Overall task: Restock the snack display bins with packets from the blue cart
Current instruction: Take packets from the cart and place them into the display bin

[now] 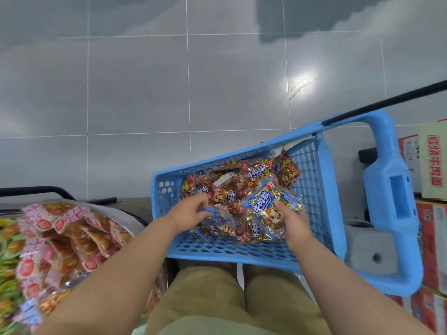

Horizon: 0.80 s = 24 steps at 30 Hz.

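A shopping cart basket (242,249) sits centre-right on the tiled floor (145,93). Beef snack packets (242,184) lie heaped inside it; the left hand (191,212) grips at the heap's left, the right hand (295,223) at its right. A snack display bin (128,216) stands left of the cart, stacked cardboard boxes (433,238) right.

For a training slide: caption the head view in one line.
In the blue cart, the right hand grips a blue snack packet while the left hand reaches into the pile.

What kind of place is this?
Probably a shop or supermarket aisle: a blue plastic basket cart holds shiny snack packets, a grey display bin at the left is heaped with pink-and-orange wrapped snacks, and printed cardboard cartons are stacked at the right.
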Each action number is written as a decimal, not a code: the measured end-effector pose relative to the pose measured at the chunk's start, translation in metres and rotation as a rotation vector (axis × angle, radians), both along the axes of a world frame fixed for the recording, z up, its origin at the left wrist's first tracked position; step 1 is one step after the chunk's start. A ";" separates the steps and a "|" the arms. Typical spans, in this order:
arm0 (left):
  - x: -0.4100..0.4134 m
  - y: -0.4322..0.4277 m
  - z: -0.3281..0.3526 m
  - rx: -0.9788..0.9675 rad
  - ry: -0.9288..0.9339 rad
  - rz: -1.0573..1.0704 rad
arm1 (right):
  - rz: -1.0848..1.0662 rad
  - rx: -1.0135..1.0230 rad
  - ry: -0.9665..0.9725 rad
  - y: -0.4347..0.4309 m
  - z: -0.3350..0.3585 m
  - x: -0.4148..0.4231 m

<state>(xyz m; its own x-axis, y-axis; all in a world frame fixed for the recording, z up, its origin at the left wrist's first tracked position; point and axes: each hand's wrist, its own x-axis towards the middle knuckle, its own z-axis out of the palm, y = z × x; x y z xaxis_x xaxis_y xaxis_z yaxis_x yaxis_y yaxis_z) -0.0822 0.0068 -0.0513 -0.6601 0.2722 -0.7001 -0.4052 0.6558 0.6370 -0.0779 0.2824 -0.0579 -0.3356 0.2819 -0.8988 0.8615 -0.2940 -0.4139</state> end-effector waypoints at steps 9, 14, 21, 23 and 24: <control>0.020 0.013 0.076 0.407 0.033 1.139 | 0.190 -0.171 0.122 0.006 0.041 -0.015; 0.078 0.026 0.103 0.724 -0.160 1.467 | 0.381 -0.259 0.224 0.004 0.077 -0.021; 0.170 0.035 0.141 0.821 -0.042 1.752 | 0.653 -0.440 0.227 -0.039 0.133 -0.007; 0.198 0.035 0.156 0.791 0.058 1.845 | 0.779 -0.504 0.252 -0.061 0.148 0.008; 0.212 0.036 0.164 0.749 0.099 1.890 | 0.832 -0.555 0.257 -0.072 0.154 0.016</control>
<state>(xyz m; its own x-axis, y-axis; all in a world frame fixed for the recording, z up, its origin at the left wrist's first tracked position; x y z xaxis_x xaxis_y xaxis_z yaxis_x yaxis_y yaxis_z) 0.1300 0.0424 0.1130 -0.4293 -0.5017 -0.7510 -0.0820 -0.8065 0.5856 -0.0619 0.2101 0.0958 -0.4350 -0.5603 -0.7049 0.7844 0.1486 -0.6022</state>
